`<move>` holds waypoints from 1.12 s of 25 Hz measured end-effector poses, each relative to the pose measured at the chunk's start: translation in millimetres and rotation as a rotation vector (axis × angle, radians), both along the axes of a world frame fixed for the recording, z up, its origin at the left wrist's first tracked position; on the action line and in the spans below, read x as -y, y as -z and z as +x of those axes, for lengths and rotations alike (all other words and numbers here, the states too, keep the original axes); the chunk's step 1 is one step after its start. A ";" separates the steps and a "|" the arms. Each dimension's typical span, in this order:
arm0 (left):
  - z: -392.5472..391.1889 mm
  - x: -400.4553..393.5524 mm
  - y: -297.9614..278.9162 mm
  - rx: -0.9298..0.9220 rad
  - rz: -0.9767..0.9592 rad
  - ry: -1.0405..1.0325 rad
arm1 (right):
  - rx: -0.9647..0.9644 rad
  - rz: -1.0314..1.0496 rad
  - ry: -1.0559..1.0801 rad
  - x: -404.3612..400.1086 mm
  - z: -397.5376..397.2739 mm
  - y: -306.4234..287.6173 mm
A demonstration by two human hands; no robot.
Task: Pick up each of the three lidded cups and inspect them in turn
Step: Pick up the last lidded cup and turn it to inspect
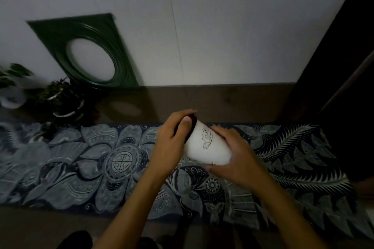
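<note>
Above the patterned runner (125, 163), around the middle of the scene, you've got one white cup (206, 143) held up in both hands, tipped over so its dark lid (192, 121) points far-left and its base sits near-right. Your left hand (174, 143) is wrapped round the lid end, thumb lying across the top of the cup wall and fingers curled over the dark lid. Your right hand (234, 153) is curled round the base end from the right side, thumb tucked under the bottom edge. There's a dark line drawing on the side of the cup facing you. Can't tell what's inside it with the lid on.

Far left on the wooden table (222, 101) you've got a couple of potted plants: a dark pot (66, 105) with leafy stuff in it, and a blurry pale pot (12, 97) further left. Behind those, a green frame (89, 50) with an oval opening leans on the wall.
</note>
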State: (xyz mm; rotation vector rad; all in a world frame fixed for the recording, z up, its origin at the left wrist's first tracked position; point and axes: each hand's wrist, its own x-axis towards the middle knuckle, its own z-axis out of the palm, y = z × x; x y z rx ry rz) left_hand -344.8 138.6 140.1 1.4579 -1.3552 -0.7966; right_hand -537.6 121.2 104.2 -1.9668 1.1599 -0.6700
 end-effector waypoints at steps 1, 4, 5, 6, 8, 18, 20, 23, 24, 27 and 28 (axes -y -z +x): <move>-2.3 -19.0 -14.6 -0.045 -0.039 0.004 | -0.035 -0.041 -0.017 -18.1 -5.9 -21.8; -13.1 -68.5 -52.4 -0.182 -0.137 0.029 | -0.111 -0.196 -0.036 -66.5 -21.4 -74.9; -17.3 -81.5 -61.6 -0.217 -0.163 0.036 | -0.121 -0.258 -0.042 -80.8 -24.8 -88.9; -21.3 -91.9 -68.9 -0.254 -0.180 0.037 | -0.121 -0.320 -0.051 -92.6 -27.2 -99.7; -28.0 -109.2 -81.5 -0.323 -0.188 0.024 | -0.101 -0.409 -0.057 -113.5 -29.6 -116.0; -40.3 -158.1 -103.0 -0.307 -0.271 0.082 | -0.078 -0.318 -0.034 -177.0 -41.9 -148.3; -40.7 -162.7 -102.1 -0.278 -0.278 0.086 | -0.031 -0.215 -0.025 -181.1 -43.3 -144.1; -40.4 -168.2 -99.8 -0.204 -0.285 0.086 | 0.130 0.026 -0.044 -184.1 -42.7 -139.3; -40.2 -169.3 -99.1 -0.194 -0.278 0.088 | 0.197 0.089 -0.069 -183.6 -42.3 -138.2; -38.2 -170.9 -97.5 -0.157 -0.241 0.111 | 0.399 0.284 -0.108 -180.8 -39.2 -134.8; -37.0 -170.9 -97.2 -0.148 -0.229 0.117 | 0.477 0.375 -0.098 -180.7 -37.5 -132.9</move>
